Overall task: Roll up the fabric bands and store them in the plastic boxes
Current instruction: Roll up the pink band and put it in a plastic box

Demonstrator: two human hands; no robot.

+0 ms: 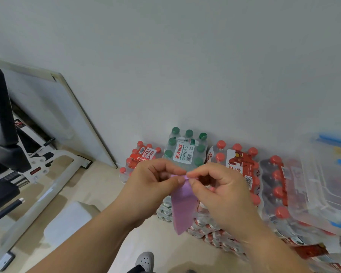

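Note:
A purple fabric band (182,205) hangs down in front of me, its top end held at chest height. My left hand (156,182) pinches that top end between thumb and fingers. My right hand (217,186) pinches the same end from the right, fingertips meeting the left hand's. The band's lower end hangs free. A clear plastic box (323,186) with blue latches sits at the right on stacked bottle packs; its contents are blurred.
Shrink-wrapped packs of water bottles (185,152) with red and green caps are stacked against the white wall. A whiteboard (53,107) leans at the left beside a white metal frame (47,186). A grey shoe (145,260) shows at the bottom.

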